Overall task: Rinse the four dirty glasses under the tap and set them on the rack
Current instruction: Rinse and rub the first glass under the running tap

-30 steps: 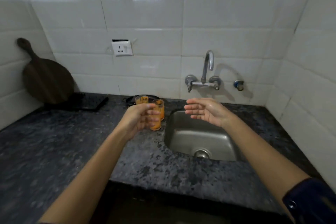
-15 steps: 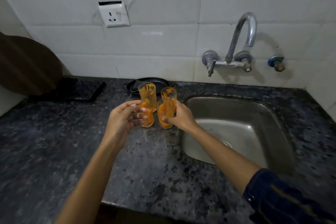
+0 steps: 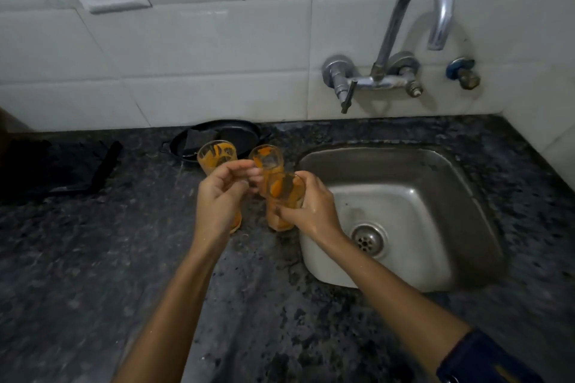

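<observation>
**Picking the first glass off the desk**

The step in hand looks like lifting one glass clear of the cluster so it can go to the tap (image 3: 435,6). To do it well, I judge the front glass (image 3: 284,202) should rise straight up before it swings toward the sink (image 3: 466,183), since the others stand close behind it and could be knocked over. No water runs from the tap that I can see, so a handle needs turning first.

The right hand (image 3: 311,211) is the grip doing the work: its fingers wrap the front glass low on its wall, closed round it. The glass is streaked orange inside and its base sits at, or just above, the desk (image 3: 93,258); I cannot tell which.

The left hand (image 3: 217,205) is curled, fingertips pinched together just beside that glass. A glass base shows under its palm, but whether it grips anything is unclear.

Two more glasses stand just beyond the grip: one (image 3: 267,158) behind the front glass, another (image 3: 216,157) beyond the left hand.
</observation>
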